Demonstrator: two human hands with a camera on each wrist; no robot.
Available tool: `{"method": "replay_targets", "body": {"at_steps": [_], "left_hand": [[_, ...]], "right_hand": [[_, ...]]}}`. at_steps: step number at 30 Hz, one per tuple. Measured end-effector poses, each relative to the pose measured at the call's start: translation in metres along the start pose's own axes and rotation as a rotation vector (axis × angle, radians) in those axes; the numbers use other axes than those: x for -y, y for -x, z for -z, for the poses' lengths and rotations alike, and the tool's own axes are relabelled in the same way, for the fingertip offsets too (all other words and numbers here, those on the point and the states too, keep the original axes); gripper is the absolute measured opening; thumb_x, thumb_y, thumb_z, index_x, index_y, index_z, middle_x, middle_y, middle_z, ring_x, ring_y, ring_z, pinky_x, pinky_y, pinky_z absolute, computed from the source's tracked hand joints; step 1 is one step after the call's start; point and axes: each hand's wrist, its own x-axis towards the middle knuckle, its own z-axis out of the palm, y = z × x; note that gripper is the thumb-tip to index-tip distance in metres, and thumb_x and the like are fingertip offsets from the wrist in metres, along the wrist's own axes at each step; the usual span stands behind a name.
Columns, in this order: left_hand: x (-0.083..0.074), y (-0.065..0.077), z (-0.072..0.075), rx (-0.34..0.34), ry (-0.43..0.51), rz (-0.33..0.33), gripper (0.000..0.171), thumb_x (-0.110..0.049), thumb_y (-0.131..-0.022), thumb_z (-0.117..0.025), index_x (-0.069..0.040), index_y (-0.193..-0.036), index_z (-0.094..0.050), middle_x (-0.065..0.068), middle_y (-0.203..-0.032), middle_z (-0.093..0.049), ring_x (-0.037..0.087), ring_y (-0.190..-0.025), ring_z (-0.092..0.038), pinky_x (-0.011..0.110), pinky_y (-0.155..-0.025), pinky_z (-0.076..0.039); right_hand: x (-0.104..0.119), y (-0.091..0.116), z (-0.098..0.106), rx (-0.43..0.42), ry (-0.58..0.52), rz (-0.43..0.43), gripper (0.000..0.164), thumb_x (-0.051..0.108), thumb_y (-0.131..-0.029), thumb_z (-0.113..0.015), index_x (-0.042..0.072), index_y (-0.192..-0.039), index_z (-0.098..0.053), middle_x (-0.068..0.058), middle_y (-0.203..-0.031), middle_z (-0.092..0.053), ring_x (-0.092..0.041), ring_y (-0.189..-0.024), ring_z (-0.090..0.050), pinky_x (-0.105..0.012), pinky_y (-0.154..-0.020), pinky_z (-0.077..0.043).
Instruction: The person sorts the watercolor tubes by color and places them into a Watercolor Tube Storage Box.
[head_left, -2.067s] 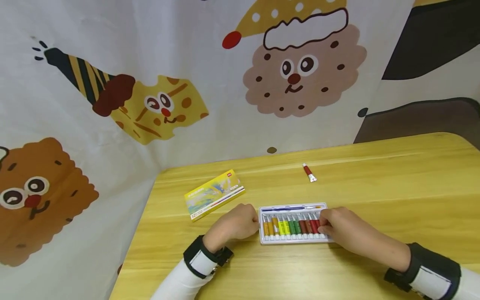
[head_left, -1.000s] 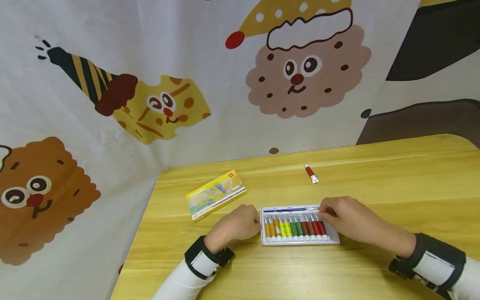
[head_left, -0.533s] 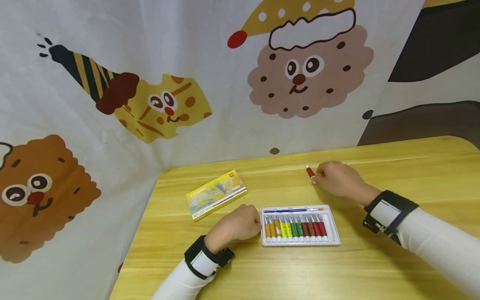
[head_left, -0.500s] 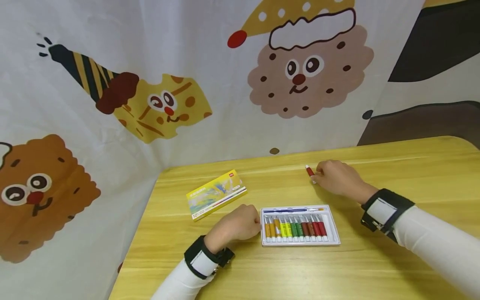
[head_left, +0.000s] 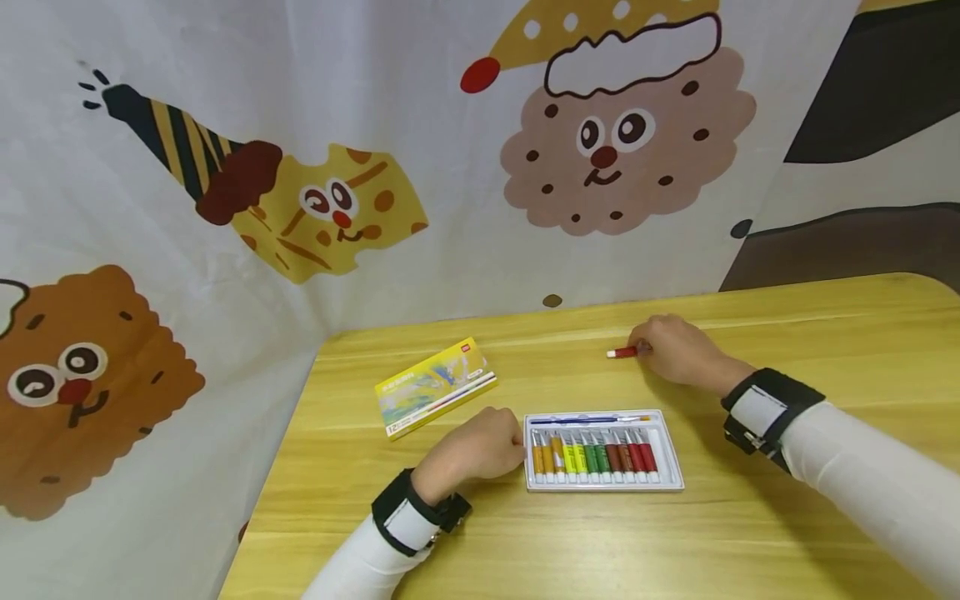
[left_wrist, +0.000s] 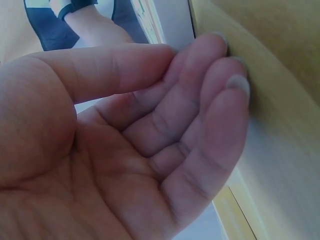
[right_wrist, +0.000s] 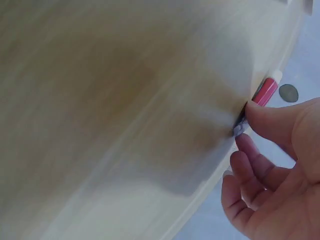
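Note:
In the head view my right hand (head_left: 678, 350) pinches a red paint tube (head_left: 621, 352) near its flat end, at or just over the back of the table. Its white cap points left. In the right wrist view the thumb lies against the paint tube (right_wrist: 265, 92), with the other fingers curled below. My left hand (head_left: 476, 446) rests at the left edge of the white paint tray (head_left: 669, 450). Loosely bent fingers (left_wrist: 220, 125) show in the left wrist view, with nothing visible held in the palm.
Orange, yellow, green, brown and red paint tubes (head_left: 592, 458) stand in a row in the tray, below a blue paintbrush (head_left: 585, 420). At its right end is a bare slot. A yellow paint box (head_left: 435, 387) lies behind my left hand. A printed curtain (head_left: 450, 167) hangs behind the table.
My right hand left the tray's right end and moved back to the lone red paint tube. The tube, earlier lying aslant, has turned sideways in its fingers. The left hand stayed in place.

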Motion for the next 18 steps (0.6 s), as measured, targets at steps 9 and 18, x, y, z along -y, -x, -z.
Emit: {"method": "replay_targets", "body": {"at_steps": [9, 18], "left_hand": [[-0.001, 0.000, -0.001, -0.006, 0.000, -0.002, 0.039, -0.012, -0.098, -0.065, -0.012, -0.059, -0.064, -0.009, -0.050, -0.031, 0.006, -0.042, -0.033, 0.022, -0.042, -0.024], [0.000, 0.000, 0.000, -0.004, -0.002, -0.001, 0.039, -0.012, -0.099, -0.065, -0.012, -0.059, -0.063, -0.008, -0.050, -0.033, 0.007, -0.042, -0.034, 0.022, -0.042, -0.025]], "right_hand": [[-0.012, 0.002, 0.003, -0.073, 0.096, -0.162, 0.016, 0.004, -0.095, -0.064, -0.008, -0.102, -0.070, -0.020, -0.088, -0.066, -0.035, -0.077, -0.061, -0.051, -0.065, -0.052], [0.002, -0.003, 0.003, 0.032, 0.013, -0.332, 0.050, 0.039, -0.099, -0.068, 0.010, -0.060, -0.054, -0.003, -0.058, -0.042, -0.020, -0.051, -0.045, -0.030, -0.050, -0.027]]}}
